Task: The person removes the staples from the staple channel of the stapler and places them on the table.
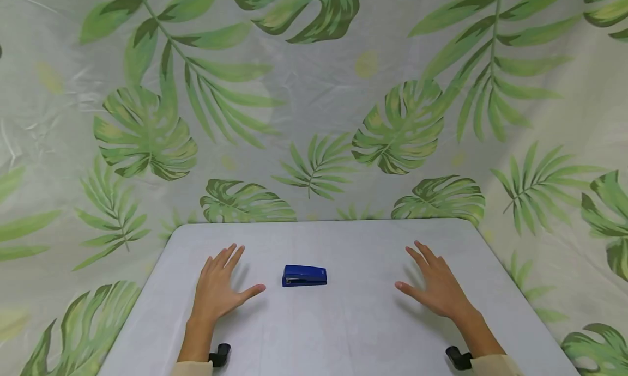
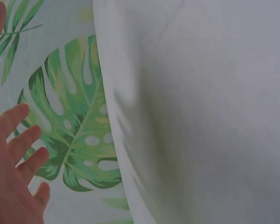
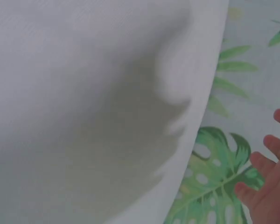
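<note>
- The blue stapler (image 1: 305,276) lies on the white desk (image 1: 343,332), between your hands and nearer the left.
- Your left hand (image 1: 218,289) is spread above the desk, thumb toward the stapler, near but apart.
- Your right hand (image 1: 438,286) is likewise spread, well apart from the stapler.
- Your sleeves (image 1: 192,368) are beige.
- Leaf-print cloth (image 1: 314,103) shows behind the desk and along both sides.

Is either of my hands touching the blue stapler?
No, the blue stapler lies on the white table, with a visible gap to both your left hand and your right hand.
</note>
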Available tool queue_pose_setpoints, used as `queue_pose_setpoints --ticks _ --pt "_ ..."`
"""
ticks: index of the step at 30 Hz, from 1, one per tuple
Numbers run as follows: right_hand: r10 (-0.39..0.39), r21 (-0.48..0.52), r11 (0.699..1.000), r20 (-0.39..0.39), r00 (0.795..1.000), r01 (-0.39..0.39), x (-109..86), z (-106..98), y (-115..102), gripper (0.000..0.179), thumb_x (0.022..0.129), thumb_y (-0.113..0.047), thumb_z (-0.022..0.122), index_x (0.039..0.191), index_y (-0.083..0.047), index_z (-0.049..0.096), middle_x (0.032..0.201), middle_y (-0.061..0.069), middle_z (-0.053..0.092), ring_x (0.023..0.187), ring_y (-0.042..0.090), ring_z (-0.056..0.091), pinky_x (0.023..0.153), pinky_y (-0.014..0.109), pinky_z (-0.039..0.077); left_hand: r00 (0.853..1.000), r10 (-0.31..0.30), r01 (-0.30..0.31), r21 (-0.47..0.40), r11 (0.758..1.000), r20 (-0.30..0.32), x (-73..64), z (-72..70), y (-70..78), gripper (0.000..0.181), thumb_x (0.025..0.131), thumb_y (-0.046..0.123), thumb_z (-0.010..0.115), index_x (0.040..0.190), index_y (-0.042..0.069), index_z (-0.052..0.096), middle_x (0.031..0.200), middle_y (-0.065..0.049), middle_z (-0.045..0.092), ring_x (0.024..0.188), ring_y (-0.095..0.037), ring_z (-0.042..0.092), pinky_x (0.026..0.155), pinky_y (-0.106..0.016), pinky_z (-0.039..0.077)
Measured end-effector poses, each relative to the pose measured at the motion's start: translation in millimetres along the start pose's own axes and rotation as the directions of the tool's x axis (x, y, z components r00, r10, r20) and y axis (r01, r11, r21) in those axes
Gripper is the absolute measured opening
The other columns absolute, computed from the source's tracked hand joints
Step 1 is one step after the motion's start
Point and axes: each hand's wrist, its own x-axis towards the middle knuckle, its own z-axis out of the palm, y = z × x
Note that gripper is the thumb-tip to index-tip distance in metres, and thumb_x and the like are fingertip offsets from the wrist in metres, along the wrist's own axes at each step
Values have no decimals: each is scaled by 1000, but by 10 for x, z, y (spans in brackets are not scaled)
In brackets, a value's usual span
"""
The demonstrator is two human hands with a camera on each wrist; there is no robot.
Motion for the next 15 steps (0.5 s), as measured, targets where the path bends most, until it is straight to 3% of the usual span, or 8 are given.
queue_pose_setpoints --ticks 9,15 --pt "6 83 997 35 999 -9 272 164 -416 88 90 -66 67 158 -17 40 167 11 33 150 41 35 114 70 35 999 51 -52 -105 993 -20 113 219 106 108 70 81 75 156 23 46 160 -7 46 145 -36 44 119 -62 33" --pt "-14 157 988 54 998 6 447 332 -759 88 89 -69 67 157 -19 43 166 8 36 150 39 38 114 69 37 998 50 -39 -217 975 43 179 353 179 112 64 79 81 154 22 49 158 -8 49 145 -36 46 114 -62 41"
